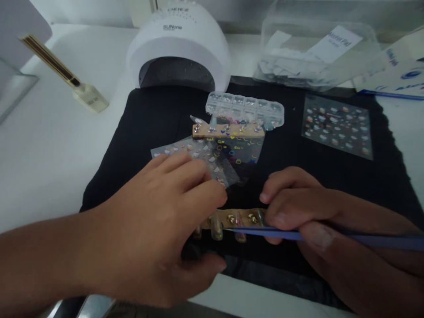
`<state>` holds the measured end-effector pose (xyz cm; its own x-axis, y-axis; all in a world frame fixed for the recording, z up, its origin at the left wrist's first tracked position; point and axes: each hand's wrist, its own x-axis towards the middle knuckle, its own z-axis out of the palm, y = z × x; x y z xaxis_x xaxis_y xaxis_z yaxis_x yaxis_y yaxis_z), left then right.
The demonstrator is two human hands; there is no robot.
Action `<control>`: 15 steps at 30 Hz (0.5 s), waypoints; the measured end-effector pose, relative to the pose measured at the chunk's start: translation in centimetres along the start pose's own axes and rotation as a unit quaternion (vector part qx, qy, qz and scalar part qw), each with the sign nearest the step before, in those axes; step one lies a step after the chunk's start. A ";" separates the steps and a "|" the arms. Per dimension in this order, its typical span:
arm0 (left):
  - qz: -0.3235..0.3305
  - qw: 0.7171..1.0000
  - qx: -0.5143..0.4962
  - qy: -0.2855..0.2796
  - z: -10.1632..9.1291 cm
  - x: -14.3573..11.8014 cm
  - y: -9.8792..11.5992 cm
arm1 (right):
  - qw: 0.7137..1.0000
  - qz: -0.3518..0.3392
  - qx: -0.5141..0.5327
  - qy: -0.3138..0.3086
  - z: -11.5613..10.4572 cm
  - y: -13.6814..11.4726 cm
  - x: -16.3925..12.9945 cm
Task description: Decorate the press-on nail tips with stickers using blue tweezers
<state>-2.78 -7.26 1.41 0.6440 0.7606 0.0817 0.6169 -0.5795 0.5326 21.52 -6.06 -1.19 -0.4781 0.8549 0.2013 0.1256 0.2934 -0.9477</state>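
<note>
Pinching slim blue tweezers: right fingers | left fingers: spread | flat wooden strip

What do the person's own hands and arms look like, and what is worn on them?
The left hand and right hand are bare: no gloves or rings show. On the visible forearms, I see no sleeves, watch or bracelet.

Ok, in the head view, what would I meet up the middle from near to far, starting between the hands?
Nearer wooden nail-tip strip, overlapping sticker sheets, farther wooden nail-tip strip, clear compartment case, white SUNone nail lamp.
</note>
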 end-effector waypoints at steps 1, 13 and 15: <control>0.010 1.000 -0.002 0.002 -0.2 -0.1 0.0 | 1.000 0.004 0.000 0.005 0.0 -0.1 0.0; 0.106 0.993 -0.015 -0.043 -0.9 0.0 -0.2 | 1.000 0.016 -0.012 0.003 -0.1 -0.2 -0.1; 0.108 0.993 -0.017 -0.041 -0.8 0.1 -0.1 | 0.999 0.039 -0.011 0.012 0.0 -0.5 -0.1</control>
<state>-3.18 -6.87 2.02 0.7951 0.5926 0.1290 0.4457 -0.7152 0.5383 21.47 -6.32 -0.69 -0.4450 0.8857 0.1324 0.1816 0.2340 -0.9551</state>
